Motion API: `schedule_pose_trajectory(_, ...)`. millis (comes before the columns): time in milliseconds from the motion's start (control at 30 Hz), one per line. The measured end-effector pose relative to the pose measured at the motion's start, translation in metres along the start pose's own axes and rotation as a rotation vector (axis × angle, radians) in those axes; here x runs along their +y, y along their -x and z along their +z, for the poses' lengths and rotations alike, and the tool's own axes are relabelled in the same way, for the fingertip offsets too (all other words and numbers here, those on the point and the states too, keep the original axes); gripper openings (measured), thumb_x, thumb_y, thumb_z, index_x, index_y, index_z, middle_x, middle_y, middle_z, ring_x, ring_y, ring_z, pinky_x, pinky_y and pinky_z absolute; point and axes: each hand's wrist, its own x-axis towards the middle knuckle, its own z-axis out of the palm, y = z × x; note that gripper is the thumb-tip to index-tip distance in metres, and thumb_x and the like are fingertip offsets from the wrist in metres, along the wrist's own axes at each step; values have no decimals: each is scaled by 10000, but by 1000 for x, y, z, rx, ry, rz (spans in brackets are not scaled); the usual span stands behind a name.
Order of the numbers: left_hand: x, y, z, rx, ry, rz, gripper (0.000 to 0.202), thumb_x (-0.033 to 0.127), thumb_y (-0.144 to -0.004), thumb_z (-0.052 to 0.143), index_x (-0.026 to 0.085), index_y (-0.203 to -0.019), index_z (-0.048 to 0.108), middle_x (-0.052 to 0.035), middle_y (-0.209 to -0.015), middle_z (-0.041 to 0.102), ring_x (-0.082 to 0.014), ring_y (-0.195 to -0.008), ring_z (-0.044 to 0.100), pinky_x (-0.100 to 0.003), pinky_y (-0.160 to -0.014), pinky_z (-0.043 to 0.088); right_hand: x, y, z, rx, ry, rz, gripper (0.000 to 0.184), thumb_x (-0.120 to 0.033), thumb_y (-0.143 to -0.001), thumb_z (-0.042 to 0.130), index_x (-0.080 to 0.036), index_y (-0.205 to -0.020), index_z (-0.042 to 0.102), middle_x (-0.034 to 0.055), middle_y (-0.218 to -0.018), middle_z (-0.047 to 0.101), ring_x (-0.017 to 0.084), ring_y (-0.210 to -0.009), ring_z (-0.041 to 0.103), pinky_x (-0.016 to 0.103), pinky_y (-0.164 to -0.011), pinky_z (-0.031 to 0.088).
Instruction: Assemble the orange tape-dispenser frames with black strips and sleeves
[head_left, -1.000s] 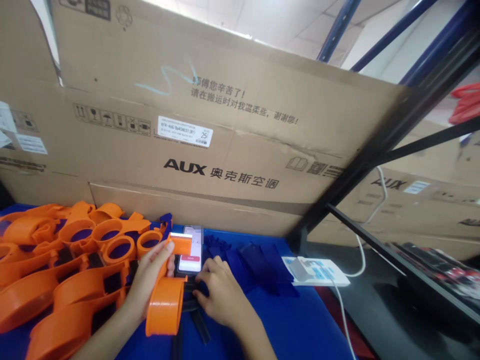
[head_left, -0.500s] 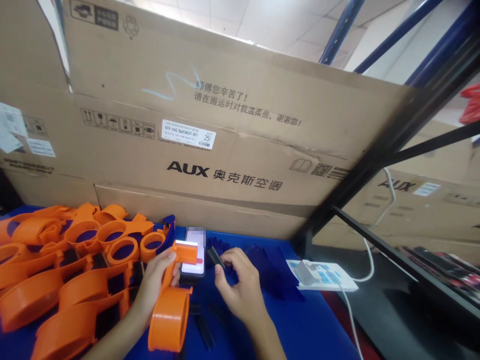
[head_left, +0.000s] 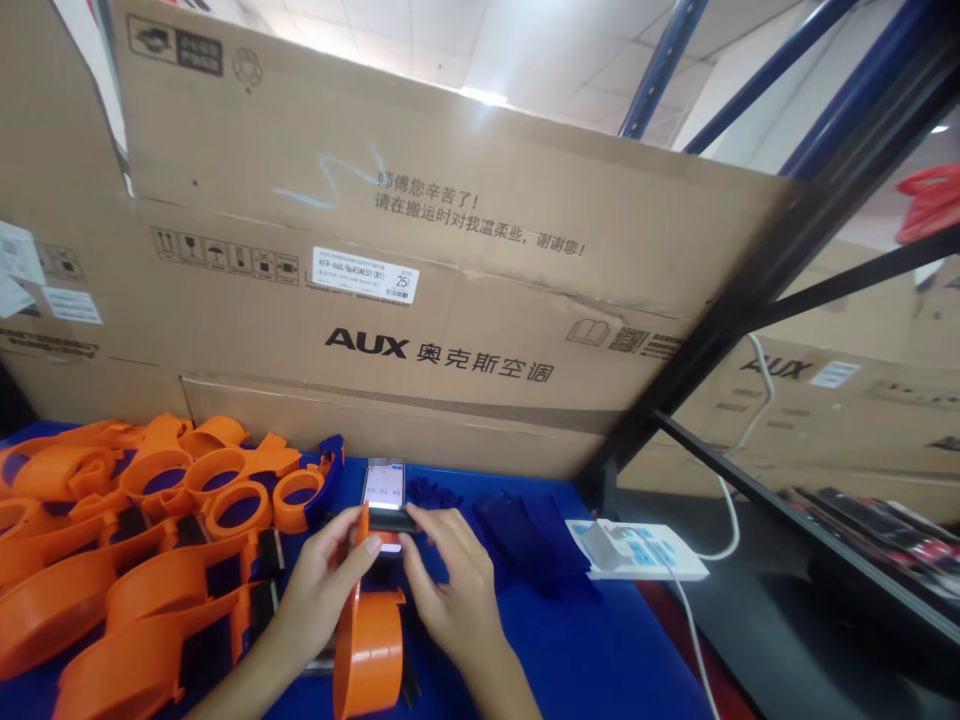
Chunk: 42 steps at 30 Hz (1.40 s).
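My left hand [head_left: 319, 590] grips an orange plastic tape-dispenser body [head_left: 369, 640] by its neck, round end toward me. My right hand [head_left: 450, 585] pinches a small black strip [head_left: 390, 520] and presses it across the top end of that orange body. Both hands meet just in front of a phone [head_left: 383, 485] lying on the blue table [head_left: 592, 650], its screen lit.
A heap of orange dispenser bodies and rings [head_left: 135, 540] fills the left of the table. Dark blue plastic parts [head_left: 525, 540] lie right of the phone, then a white power strip [head_left: 637, 550] with a cable. Large AUX cardboard boxes [head_left: 450, 300] wall the back; a black rack frame [head_left: 750, 300] stands right.
My right hand picked a black strip off the table, lifted it, and now holds it against the top of the orange body. The left hand turned the body more upright toward me.
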Motion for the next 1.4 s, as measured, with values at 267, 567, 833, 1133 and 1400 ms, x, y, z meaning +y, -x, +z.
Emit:
schedule_pose_trajectory(267,1,0,-1,-30,9,-17,266,403,-853,743,235,-1058,768,11,-698,605,-175,-624,504,-254,-615,441,-4,6,8,74,-32,89,246,-189,-959,643,-219,-1196,700,75,-926,746,218,-818,689,355,-693,586)
schedule_pose_trajectory(567,-23,-7,-7,109,115,-182,358,506,-853,725,207,-705,593,39,-586,563,-126,-501,494,-240,-516,415,-8,2,6,-135,-183,67,402,-186,-995,576,-259,-1386,632,92,-1139,730,230,-1019,690,387,-863,589)
schedule_pose_trajectory(833,-18,-8,-8,156,243,-241,350,465,-800,772,209,-715,549,61,-568,556,-100,-446,476,-221,-448,391,41,4,-14,16,406,276,228,-266,-944,626,-227,-1136,744,140,-1137,685,331,-1087,596,509,-905,506)
schedule_pose_trajectory(1133,-23,-8,-8,150,244,-248,348,485,-811,771,208,-768,565,67,-555,552,-93,-448,460,-213,-443,362,46,17,4,-318,727,424,447,-290,-880,706,-250,-1325,686,221,-1418,538,434,-1265,484,531,-923,428)
schedule_pose_trajectory(1400,-26,-11,-8,145,222,-207,343,483,-822,767,206,-770,571,74,-550,538,-84,-441,439,-205,-446,348,55,20,11,-333,751,443,277,-256,-899,674,-251,-1158,769,192,-1341,602,409,-1223,508,512,-930,414)
